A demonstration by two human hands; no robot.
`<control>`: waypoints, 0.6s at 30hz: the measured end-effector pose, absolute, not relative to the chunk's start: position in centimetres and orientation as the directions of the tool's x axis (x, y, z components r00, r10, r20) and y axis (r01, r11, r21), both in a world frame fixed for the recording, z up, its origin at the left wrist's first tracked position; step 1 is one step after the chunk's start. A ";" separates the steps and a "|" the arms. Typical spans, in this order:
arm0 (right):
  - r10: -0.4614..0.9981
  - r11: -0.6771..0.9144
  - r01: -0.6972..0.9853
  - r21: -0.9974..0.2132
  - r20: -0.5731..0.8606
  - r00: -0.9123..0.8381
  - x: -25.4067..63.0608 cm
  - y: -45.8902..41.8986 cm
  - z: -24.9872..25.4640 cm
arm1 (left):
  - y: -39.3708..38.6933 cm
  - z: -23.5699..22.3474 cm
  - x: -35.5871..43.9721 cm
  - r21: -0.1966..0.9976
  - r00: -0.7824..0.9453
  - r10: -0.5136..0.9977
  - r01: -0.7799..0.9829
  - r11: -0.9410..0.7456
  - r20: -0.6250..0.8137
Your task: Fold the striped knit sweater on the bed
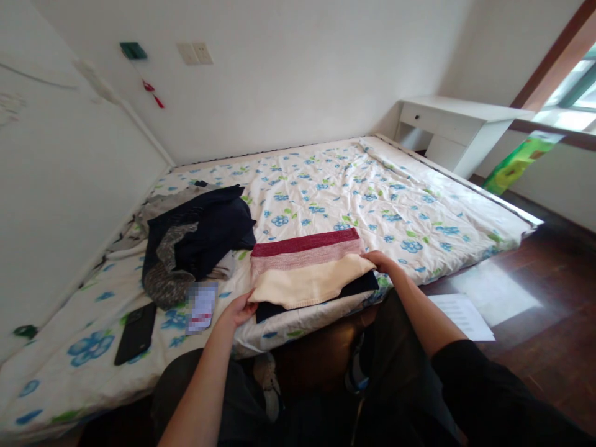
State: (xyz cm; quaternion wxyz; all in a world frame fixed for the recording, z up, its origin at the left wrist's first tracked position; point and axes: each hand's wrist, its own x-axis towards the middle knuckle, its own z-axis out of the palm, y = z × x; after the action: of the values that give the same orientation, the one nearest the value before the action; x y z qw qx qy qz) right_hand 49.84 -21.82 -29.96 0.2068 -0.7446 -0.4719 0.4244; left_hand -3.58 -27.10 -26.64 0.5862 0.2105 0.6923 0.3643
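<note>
Left hand [241, 309] and right hand [380, 261] grip opposite ends of our striped knit [307, 280] on the bed [338, 186]. Looks light, soft, floppy; we'd take both cream corners. Pinch depth unclear from here.

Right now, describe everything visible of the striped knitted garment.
The knitted garment looks soft, with a burgundy band farthest away, a pink one, then a cream part with a ribbed edge. Folded, it lies at the front of the bed. Dark cloth shows beneath; whether it belongs is unclear. The left hand and right hand grip the cream part's opposite ends.
</note>
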 end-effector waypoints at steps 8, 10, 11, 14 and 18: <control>0.856 -0.498 0.696 -0.518 -0.425 0.295 51.1 -22.4 -30.9 | -27.5 -27.1 -6.1 0.683 -0.420 0.834 0.492 0.540 -0.357; 0.828 -0.523 0.658 -0.542 -0.505 0.243 51.3 -22.1 -31.1 | -27.4 -27.0 -6.1 0.678 -0.375 0.879 0.566 0.469 -0.295; 0.830 -0.517 0.655 -0.551 -0.511 0.225 51.4 -21.9 -31.1 | -27.5 -27.1 -5.8 0.704 -0.334 0.891 0.550 0.450 -0.308; 0.875 -0.462 0.683 -0.566 -0.417 0.247 51.6 -21.2 -31.2 | -27.8 -27.3 -4.0 0.807 -0.229 0.848 0.266 0.527 -0.478; 0.880 -0.447 0.749 -0.489 -0.388 0.272 51.1 -21.0 -31.5 | -27.9 -27.4 -2.4 0.802 -0.227 0.804 0.127 0.584 -0.549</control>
State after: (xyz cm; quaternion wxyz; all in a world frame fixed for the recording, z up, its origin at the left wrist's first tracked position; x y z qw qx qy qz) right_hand 51.10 -21.02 -31.46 0.1048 -0.7905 -0.5153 0.3141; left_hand -2.37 -27.89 -27.39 0.5295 0.3257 0.7151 0.3195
